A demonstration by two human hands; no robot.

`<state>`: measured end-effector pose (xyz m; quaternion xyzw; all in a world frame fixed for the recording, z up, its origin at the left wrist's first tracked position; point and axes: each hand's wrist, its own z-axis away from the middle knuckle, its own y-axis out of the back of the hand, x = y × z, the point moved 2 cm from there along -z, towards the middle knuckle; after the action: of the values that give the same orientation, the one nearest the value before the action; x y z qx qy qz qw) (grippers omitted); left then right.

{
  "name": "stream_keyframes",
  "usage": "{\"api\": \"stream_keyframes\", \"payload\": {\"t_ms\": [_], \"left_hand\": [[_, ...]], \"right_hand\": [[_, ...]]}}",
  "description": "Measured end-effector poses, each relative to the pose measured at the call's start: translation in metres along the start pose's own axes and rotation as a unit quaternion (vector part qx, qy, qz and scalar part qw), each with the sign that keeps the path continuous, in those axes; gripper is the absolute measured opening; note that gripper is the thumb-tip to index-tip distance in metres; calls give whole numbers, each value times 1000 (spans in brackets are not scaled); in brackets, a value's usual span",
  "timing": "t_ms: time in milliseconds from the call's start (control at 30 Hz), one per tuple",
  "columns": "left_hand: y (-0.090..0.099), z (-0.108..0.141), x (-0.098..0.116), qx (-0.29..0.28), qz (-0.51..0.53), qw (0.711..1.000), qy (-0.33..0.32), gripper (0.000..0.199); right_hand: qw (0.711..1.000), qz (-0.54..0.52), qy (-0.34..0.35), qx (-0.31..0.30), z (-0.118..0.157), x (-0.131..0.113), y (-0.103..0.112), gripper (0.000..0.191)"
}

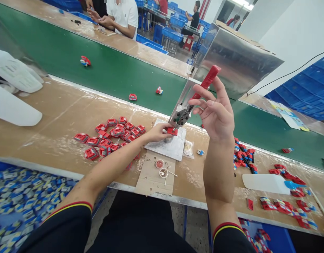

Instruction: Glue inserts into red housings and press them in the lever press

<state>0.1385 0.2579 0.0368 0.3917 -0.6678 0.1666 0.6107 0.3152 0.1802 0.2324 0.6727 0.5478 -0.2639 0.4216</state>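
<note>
My left hand (159, 133) pinches a small red toy part (171, 131) under the tip of a metal hand press (183, 114), which stands on a pale square plate (177, 143). Its red lever (210, 76) slants up to the right. My right hand (216, 109) is raised beside the lever, fingers spread and curved, with the lever behind the fingertips. Many red toy parts (117, 131) lie heaped on the bench left of the press.
Two small cups (159, 163) and swabs rest on cardboard (153, 181). A swab bag (188, 149) lies beside the plate. Beyond runs a green belt (111, 70) with scattered toys. Blue bins (19, 207) flank my legs. A person in white (122, 17) sits opposite.
</note>
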Motion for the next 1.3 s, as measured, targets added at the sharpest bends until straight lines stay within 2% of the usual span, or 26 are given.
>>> {"api": "stream_keyframes", "payload": {"t_ms": [67,133,200,233,267,367,467,567,900,1167,1300], "left_hand": [[0,0,-1,0,4,1000,-3,43],[-1,0,-1,-2,7,1000,-5,45],[-2,1,-1,-4,10,1000,-7,46],[-2,1,0,-6,11,1000,-9,46],[-2,1,0,-7,13,1000,-10,47],[-1,4,2,-12,13,1000,-16,46],[1,5,3,-16,9,1000,-23,45],[1,4,3,-16,7,999,-30,45],[-2,4,-1,-9,13,1000,-27,43],[-5,5,-1,-2,15,1000,-27,42],[-5,6,1,-2,9,1000,-27,44]], "right_hand": [[999,-6,22,-36,11,-5,0,66],[987,-34,59,-146,27,-10,1,58],[959,-61,87,-262,47,-14,3,48],[952,-65,89,-287,55,-14,3,45],[953,-58,82,-285,62,-14,3,45],[974,9,31,-223,70,-16,-7,52],[969,96,14,-227,70,-21,-27,54],[968,150,11,-201,69,-29,-39,47],[982,101,-24,-161,64,-40,-30,39],[976,115,-36,-179,71,-31,-34,34],[977,111,-43,-179,72,-29,-37,41]]}}
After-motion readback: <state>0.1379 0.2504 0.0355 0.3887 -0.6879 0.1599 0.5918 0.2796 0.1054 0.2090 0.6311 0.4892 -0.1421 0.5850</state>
